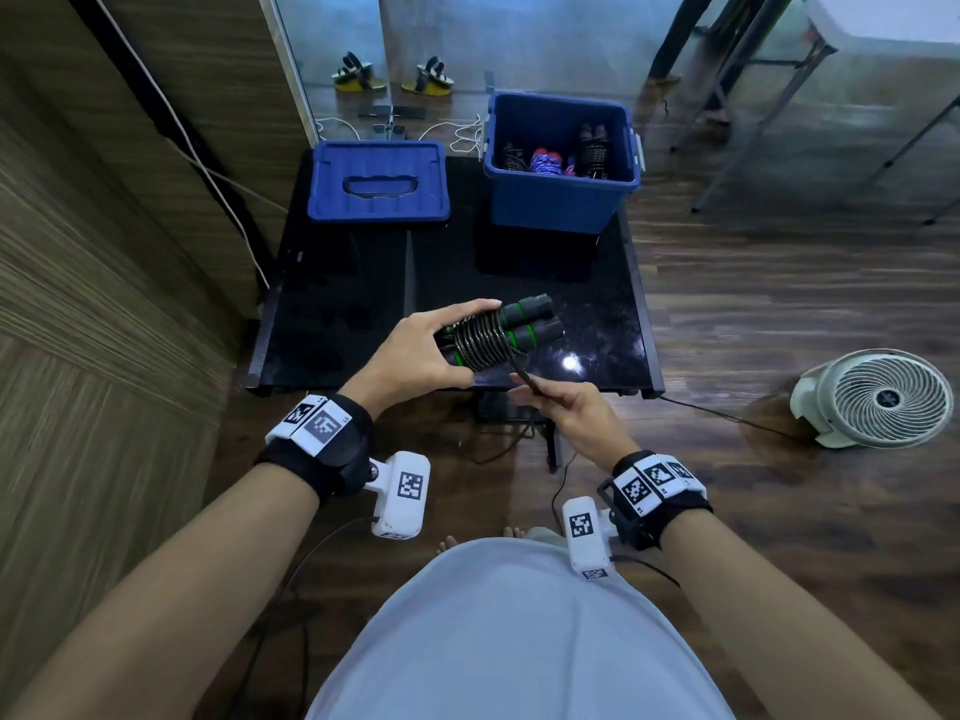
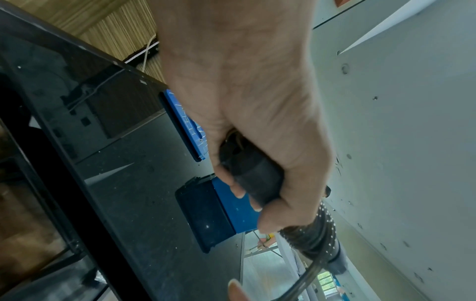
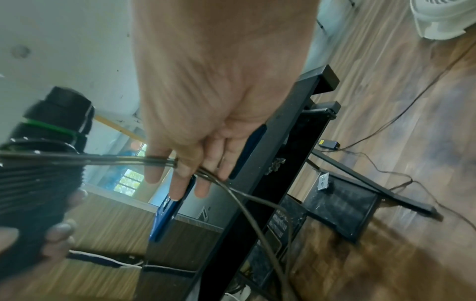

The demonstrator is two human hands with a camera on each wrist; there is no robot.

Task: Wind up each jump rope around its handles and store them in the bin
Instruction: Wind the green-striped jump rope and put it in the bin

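My left hand [image 1: 415, 350] grips a jump rope's two black handles with green rings [image 1: 524, 324], held side by side above the table's front edge. Dark rope [image 1: 480, 343] is coiled several turns around them. In the left wrist view my fingers [image 2: 273, 215] curl around the handle ends [image 2: 255, 175]. My right hand [image 1: 563, 407] pinches the doubled loose rope [image 3: 115, 159] just right of the coil; the slack [image 3: 247, 205] hangs down past the table edge. The open blue bin [image 1: 561, 200] stands at the table's far right and holds several wound ropes [image 1: 545, 161].
The bin's blue lid [image 1: 376, 181] lies flat at the far left of the black glossy table [image 1: 582, 304]. A white fan [image 1: 878, 400] sits on the wooden floor to the right. Cables [image 3: 373, 160] run under the table. A wood-panelled wall [image 1: 104, 252] is close on the left.
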